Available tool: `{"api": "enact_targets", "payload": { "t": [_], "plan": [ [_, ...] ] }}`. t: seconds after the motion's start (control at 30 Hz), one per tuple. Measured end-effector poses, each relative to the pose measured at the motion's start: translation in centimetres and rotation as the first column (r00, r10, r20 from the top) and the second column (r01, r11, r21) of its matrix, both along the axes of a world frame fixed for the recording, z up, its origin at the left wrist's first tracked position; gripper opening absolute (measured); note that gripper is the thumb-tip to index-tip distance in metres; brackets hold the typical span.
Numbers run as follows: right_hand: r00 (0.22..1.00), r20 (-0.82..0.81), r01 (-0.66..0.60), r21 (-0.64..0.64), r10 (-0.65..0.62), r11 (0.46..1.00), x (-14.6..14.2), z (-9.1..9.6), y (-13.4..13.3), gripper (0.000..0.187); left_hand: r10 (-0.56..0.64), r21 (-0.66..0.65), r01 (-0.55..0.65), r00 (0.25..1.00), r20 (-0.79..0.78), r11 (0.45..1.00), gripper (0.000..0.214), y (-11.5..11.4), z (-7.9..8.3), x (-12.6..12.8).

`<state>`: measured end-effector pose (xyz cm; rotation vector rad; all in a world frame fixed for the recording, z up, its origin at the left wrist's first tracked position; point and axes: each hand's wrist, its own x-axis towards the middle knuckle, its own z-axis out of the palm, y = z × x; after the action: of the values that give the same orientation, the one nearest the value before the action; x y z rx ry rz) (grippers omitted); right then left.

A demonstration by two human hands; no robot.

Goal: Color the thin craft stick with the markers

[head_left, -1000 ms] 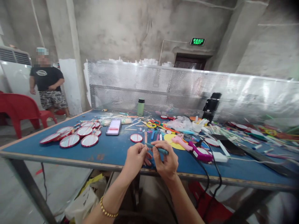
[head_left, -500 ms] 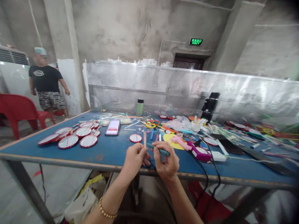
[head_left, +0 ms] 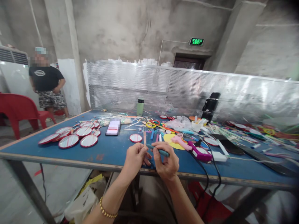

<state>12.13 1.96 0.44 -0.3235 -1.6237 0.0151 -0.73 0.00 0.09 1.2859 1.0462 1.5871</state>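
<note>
Over the table's front edge, my left hand (head_left: 134, 157) pinches a flat wooden craft stick (head_left: 144, 137) that points upward. My right hand (head_left: 167, 163) is closed around a teal pen (head_left: 163, 152), held in a writing grip. The pen's tip meets or nearly meets the stick beside my left fingertips; I cannot tell whether they touch. Just beyond my hands lies a small red-rimmed round disc (head_left: 135, 137), with a blue marker (head_left: 152, 135) to its right.
Several red-rimmed discs (head_left: 68, 141) are piled at left, near a phone (head_left: 113, 127). A green bottle (head_left: 140, 107) stands behind. To the right lie a pink glue gun (head_left: 182, 142), a purple box (head_left: 200, 153) and dark cables. A person (head_left: 46, 77) stands far left by a red chair (head_left: 18, 107).
My hands, the stick and the pen have barely moved. The person at the far left has drawn one arm in, bringing that hand to the hip.
</note>
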Motion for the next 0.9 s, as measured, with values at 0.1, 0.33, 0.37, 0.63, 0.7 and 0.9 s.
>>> {"api": "enact_targets", "payload": {
  "t": [0.1,0.33,0.37,0.63,0.7,0.9],
  "plan": [
    [1.0,0.023,-0.002,-0.012,0.003,1.0,0.06,0.06,-0.01,0.019,-0.001,0.007,0.001,1.0,-0.003,1.0,0.022,0.03,-0.11,-0.06],
    [1.0,0.015,0.003,-0.024,-0.002,1.0,-0.01,0.09,0.03,0.018,-0.002,0.01,0.002,1.0,-0.02,1.0,0.021,0.07,-0.14,-0.11],
    [1.0,0.015,0.005,-0.022,-0.004,1.0,-0.02,0.09,0.03,0.018,-0.002,0.011,0.002,1.0,-0.021,1.0,0.021,0.06,-0.11,-0.1],
    [1.0,-0.025,0.013,-0.026,-0.013,1.0,-0.21,0.17,0.17,0.018,0.006,-0.005,-0.007,0.999,-0.045,1.0,0.024,-0.06,-0.04,-0.06],
    [0.999,-0.034,0.015,-0.019,-0.015,1.0,-0.23,0.19,0.2,0.018,0.009,-0.007,-0.009,0.999,-0.047,1.0,0.023,-0.06,-0.04,-0.07],
    [0.999,-0.039,0.032,-0.015,-0.033,0.999,-0.22,0.15,0.24,0.016,0.003,-0.012,-0.004,0.999,-0.049,1.0,0.022,-0.18,0.12,-0.09]
  ]
}}
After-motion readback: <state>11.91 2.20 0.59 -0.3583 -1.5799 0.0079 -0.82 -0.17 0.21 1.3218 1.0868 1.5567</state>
